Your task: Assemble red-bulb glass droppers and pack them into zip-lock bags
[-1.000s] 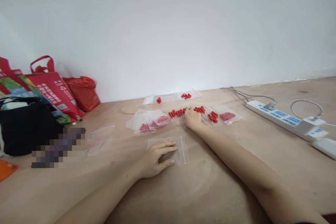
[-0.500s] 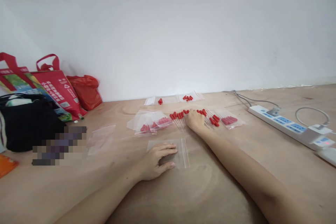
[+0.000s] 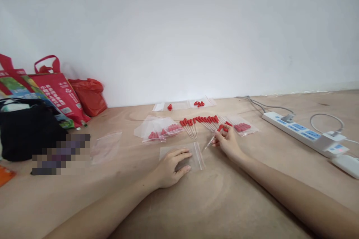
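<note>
My left hand (image 3: 175,166) lies with its fingers apart on a clear zip bag (image 3: 198,157) in front of me. To the right of that bag, my right hand (image 3: 227,142) pinches a red-capped stick (image 3: 220,127), its thin pale end pointing down toward the bag's zip edge. Just beyond, a row of red-capped sticks (image 3: 207,119) is spread on the table. A filled bag (image 3: 242,127) with red tips lies to the right of the row, and overlapping filled bags (image 3: 159,130) lie to its left.
At the back are two bags with small red pieces (image 3: 199,103). A flat clear bag (image 3: 106,148) lies to the left. Red carrier bags (image 3: 60,95) and a black bag (image 3: 30,130) stand far left. A white power strip (image 3: 303,130) with cables lies right.
My right hand has come back from the row, toward me and to the right, with a red-capped stick in its fingers. My left hand and the bag under it have shifted slightly.
</note>
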Demonstrator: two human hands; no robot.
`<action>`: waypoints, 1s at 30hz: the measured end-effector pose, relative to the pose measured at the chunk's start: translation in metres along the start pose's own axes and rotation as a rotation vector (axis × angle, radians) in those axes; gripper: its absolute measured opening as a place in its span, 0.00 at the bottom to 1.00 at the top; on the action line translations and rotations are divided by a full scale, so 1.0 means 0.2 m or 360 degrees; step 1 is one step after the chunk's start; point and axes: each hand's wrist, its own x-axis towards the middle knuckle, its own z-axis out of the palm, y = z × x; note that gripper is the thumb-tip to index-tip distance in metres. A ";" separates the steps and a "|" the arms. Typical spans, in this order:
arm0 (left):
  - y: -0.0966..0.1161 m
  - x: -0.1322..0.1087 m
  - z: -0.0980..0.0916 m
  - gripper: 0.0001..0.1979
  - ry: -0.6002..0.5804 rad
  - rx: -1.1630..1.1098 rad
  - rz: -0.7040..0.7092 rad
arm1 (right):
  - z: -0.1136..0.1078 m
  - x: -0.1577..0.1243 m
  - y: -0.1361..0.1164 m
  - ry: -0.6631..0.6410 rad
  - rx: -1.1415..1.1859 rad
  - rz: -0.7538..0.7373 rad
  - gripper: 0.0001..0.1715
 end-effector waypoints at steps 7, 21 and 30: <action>0.01 0.00 -0.01 0.19 -0.0029 -0.0012 -0.0038 | 0.07 -0.02 0.02 -0.0110 0.0068 -0.0038 0.28; 0.00 0.01 -0.01 0.21 0.0015 -0.0100 -0.0023 | 0.01 -0.08 -0.06 -0.0787 -0.0040 0.0342 0.17; -0.01 0.00 0.00 0.21 0.0048 -0.0113 -0.0076 | 0.03 -0.12 -0.03 -0.1107 -0.0312 -0.0118 0.18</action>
